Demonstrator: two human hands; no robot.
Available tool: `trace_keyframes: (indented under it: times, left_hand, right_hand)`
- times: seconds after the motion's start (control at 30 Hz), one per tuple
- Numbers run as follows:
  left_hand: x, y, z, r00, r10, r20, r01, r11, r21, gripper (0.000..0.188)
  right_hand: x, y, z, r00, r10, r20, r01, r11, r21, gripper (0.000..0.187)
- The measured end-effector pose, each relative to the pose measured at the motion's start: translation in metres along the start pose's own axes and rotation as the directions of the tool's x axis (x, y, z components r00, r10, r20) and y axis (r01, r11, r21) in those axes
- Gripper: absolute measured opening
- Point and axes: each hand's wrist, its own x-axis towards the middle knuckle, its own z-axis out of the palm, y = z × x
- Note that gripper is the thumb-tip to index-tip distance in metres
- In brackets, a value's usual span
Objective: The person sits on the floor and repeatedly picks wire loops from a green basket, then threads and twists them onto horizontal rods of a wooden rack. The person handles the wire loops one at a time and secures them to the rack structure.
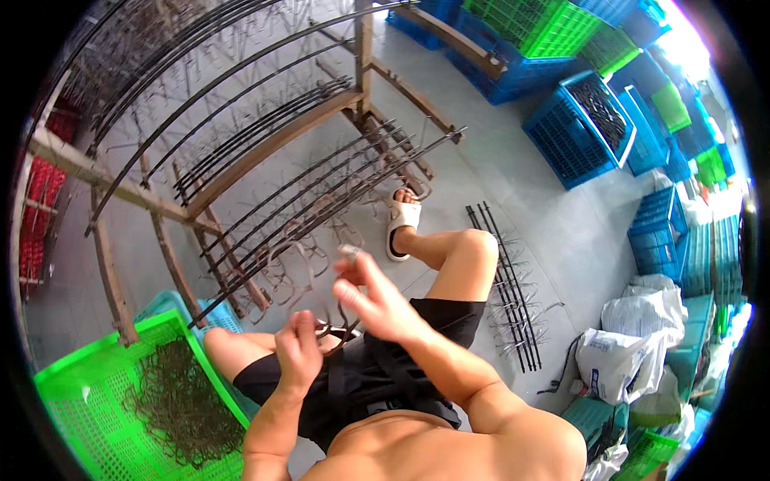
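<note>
My left hand is closed in front of my lap, with a thin curved metal piece at its fingertips. My right hand is raised beside it, thumb and index finger apart; a pale wrap covers one fingertip. The curved piece also runs close under the right hand, and whether that hand touches it I cannot tell. Just beyond both hands, looped metal pieces hang from a dark rod on the lower part of a brown rack.
A green crate at lower left holds many tangled dark metal pieces. Black rods with thin hooks lie on the floor right of my knee. Farther right stand a blue crate of dark parts, stacked crates and white sacks.
</note>
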Motion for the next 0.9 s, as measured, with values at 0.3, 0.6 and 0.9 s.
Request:
trace_keyframes:
  times: [0.3,0.6,0.9]
  left_hand:
    - [0.029,-0.002,0.019,0.860,-0.065,0.506,0.146,0.982,-0.123,0.014]
    - [-0.009,-0.026,-0.009,0.795,-0.386,0.468,0.552,0.780,-0.293,0.011]
    - [0.014,-0.020,0.016,0.805,-0.370,0.464,0.545,0.771,-0.329,0.009]
  right_hand:
    - [0.071,0.002,-0.098,0.788,-0.157,-0.595,0.266,0.959,0.099,0.020]
    - [0.163,0.032,-0.181,0.782,0.220,-0.583,0.200,0.798,0.568,0.016]
    - [0.175,0.027,-0.197,0.841,0.177,-0.512,0.153,0.829,0.538,0.017]
